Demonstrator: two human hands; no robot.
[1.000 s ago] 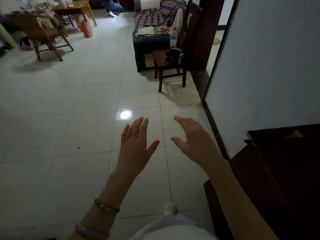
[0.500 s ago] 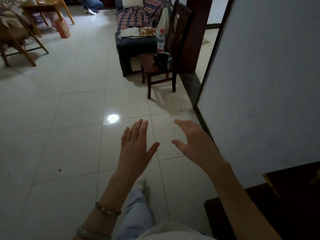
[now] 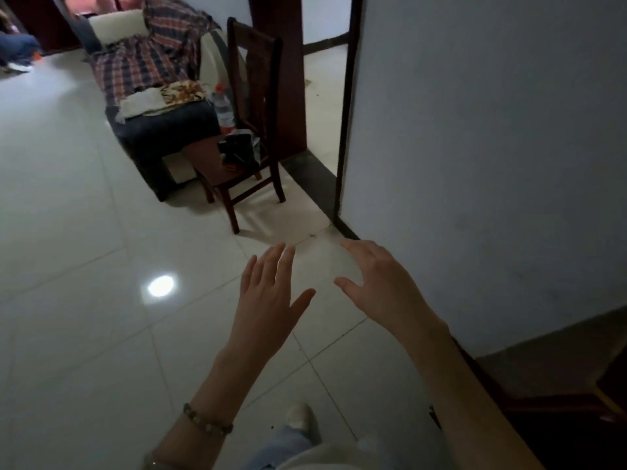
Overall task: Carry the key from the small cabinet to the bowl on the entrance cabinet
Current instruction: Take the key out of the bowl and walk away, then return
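Observation:
My left hand (image 3: 268,300) is held out over the white tiled floor, fingers spread, palm down, holding nothing. My right hand (image 3: 383,286) floats beside it, a little to the right, fingers apart and empty. A beaded bracelet circles my left wrist. No key and no bowl show in this view. A dark wooden cabinet (image 3: 576,422) shows only as a corner at the bottom right, against the wall.
A dark wooden chair (image 3: 251,130) with a bag and a bottle on its seat stands ahead. Behind it is a sofa (image 3: 152,96) under a plaid cloth. A grey wall (image 3: 492,147) runs along the right, with a doorway (image 3: 322,96) beyond its edge.
I have walked forward: the chair and sofa have come closer and the dark cabinet has slid down to the bottom right corner. Both hands keep the same spread pose.

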